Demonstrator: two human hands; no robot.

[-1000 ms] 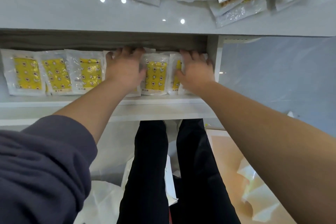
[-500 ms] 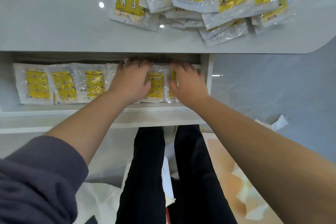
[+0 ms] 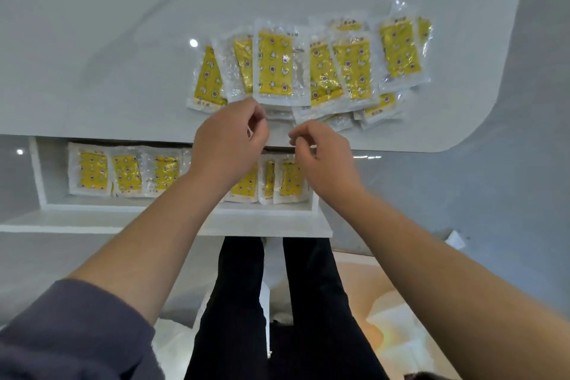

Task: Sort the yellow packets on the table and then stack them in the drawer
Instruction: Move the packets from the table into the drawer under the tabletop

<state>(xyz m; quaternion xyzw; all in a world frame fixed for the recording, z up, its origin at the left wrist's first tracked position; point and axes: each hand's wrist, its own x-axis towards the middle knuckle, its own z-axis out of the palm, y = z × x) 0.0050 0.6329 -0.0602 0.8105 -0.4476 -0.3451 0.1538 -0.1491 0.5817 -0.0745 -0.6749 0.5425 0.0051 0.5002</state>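
**Empty hands at the table's near edge, reaching for the loose pile**

A row of yellow-printed clear plastic packets (image 3: pixel 126 174) stands edge to edge in the open white drawer (image 3: pixel 41 176), filling it from its left wall to its right. More overlapping yellow packets (image 3: pixel 274 63) lie near the pale grey table's (image 3: pixel 92 55) near edge, probably next to be gathered. The left hand (image 3: pixel 228 145) and right hand (image 3: pixel 324 157) hover over that edge, fingers loosely curled, grasping nothing; the left hand's fingertips nearly touch the pile.
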